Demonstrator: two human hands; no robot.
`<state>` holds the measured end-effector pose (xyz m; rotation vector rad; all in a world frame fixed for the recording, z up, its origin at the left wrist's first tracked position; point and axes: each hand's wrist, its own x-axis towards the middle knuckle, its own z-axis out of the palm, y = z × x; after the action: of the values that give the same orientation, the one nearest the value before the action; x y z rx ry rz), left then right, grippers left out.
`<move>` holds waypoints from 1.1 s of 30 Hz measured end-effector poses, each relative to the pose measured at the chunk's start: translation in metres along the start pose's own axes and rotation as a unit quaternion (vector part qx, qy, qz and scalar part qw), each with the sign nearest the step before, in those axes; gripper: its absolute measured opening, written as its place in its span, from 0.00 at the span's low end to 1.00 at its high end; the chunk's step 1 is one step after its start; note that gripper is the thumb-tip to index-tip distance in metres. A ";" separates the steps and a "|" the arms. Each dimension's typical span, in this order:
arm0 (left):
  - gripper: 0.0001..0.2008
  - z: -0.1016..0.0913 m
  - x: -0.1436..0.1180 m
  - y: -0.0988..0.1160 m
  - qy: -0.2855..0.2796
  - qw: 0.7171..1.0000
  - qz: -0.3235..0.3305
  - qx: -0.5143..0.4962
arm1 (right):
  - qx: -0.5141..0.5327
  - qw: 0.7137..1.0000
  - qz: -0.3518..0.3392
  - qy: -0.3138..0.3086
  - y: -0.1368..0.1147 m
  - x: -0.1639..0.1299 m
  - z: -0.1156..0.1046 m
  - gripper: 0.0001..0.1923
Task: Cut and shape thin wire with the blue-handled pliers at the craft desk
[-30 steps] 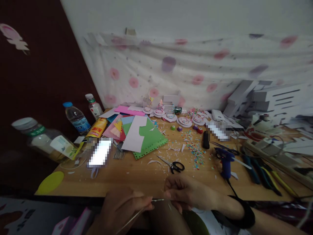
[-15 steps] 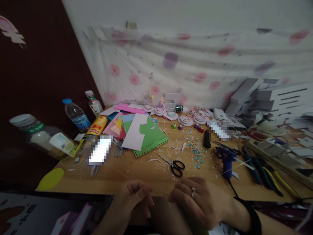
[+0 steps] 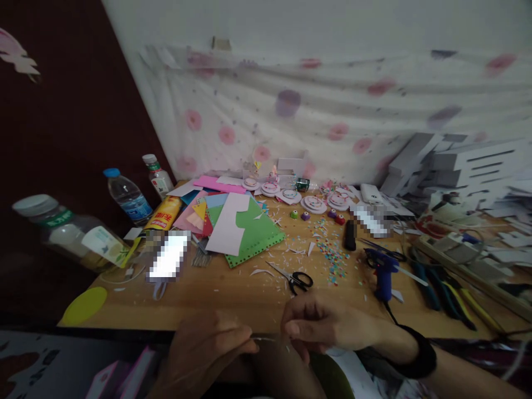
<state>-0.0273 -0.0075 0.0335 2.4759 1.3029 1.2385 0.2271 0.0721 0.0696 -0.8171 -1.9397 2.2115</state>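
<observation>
A thin, pale strand point(image 3: 266, 338) stretches between my two hands at the table's front edge; I cannot make out what it is made of. My left hand point(image 3: 211, 343) is closed, thumb and fingers pressed together at the strand's left end. On the other side, my right hand point(image 3: 316, 324) is curled with its fingertips pinched at the right end. Black-handled scissors point(image 3: 297, 280) lie partly opened just beyond my right hand. To the right of them rests a blue glue gun point(image 3: 383, 274) with a pale stick in it.
Green perforated sheet point(image 3: 260, 227) and white cut paper point(image 3: 228, 227) lie centre-left. Confetti point(image 3: 332, 257) and paper scraps cover the middle. Decorated white discs point(image 3: 313, 204) line the back. Pliers point(image 3: 446, 293) lie right; bottles point(image 3: 128, 197) and a yellow lid point(image 3: 85, 305) are left.
My left hand has turned back-up and its fingers have closed together. My right hand has rolled so its thumb and fingertips show. The strand between them is now visible.
</observation>
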 end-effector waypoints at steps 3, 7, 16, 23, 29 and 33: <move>0.13 -0.006 -0.008 -0.005 -0.024 0.998 0.048 -0.013 | 0.032 0.997 0.044 -0.049 0.005 0.005 -0.001 0.28; 0.22 -0.011 -0.010 -0.004 -0.042 0.996 0.070 -0.031 | 0.053 0.995 0.063 -0.048 0.009 0.008 0.003 0.28; 0.05 -0.007 -0.001 0.010 -0.088 0.993 0.044 -0.060 | -0.220 0.974 -0.050 -0.005 -0.009 -0.004 0.001 0.06; 0.05 -0.001 0.006 0.014 0.001 0.995 0.016 -0.101 | -0.481 0.855 -0.183 0.065 -0.015 -0.012 0.006 0.09; 0.12 0.012 0.011 0.019 0.141 0.979 -0.083 -0.122 | -0.582 0.751 -0.267 0.160 -0.013 -0.015 0.013 0.19; 0.13 0.018 0.007 0.018 0.157 0.959 -0.168 -0.167 | -0.643 0.641 -0.340 0.245 -0.014 -0.017 0.014 0.21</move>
<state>-0.0006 -0.0089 0.0330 1.7949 1.3678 1.6389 0.2315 0.0551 0.0888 -0.4387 -2.5823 -0.0684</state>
